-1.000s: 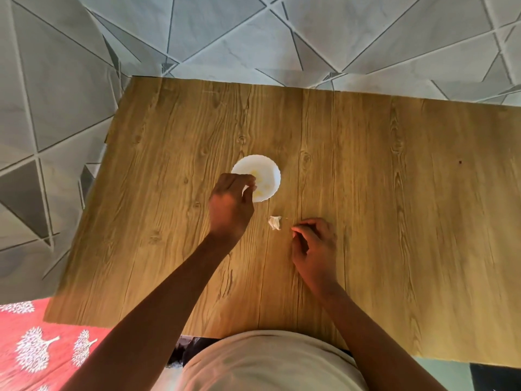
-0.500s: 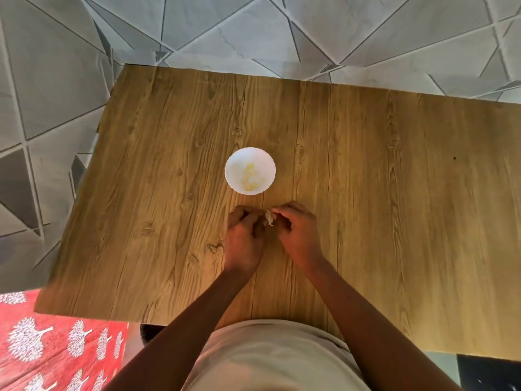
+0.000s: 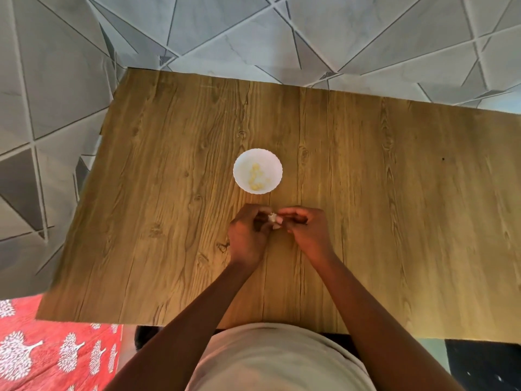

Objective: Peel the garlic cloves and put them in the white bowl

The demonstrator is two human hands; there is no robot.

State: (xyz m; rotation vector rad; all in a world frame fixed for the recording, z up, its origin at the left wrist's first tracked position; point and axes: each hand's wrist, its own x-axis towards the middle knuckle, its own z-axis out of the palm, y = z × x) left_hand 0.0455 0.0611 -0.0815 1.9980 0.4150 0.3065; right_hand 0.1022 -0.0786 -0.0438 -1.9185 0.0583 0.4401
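— White bowl (image 3: pixel 257 171) sits mid-table (image 3: pixel 394 221), scalloped rim, pale yellow peeled cloves (image 3: pixel 256 177) gathered inside. Where's the action?

— Just nearside of it. Left hand (image 3: pixel 245 235) and right hand (image 3: pixel 307 234) meet fingertip to fingertip, both sets of fingers curled and pinching one whitish garlic clove (image 3: pixel 273 219) between them.

— On the wood?

— Can't tell; it's held low, near the bowl but apart from it.

Garlic clove (image 3: pixel 273 219) mostly hidden by fingertips (skin state unclear)
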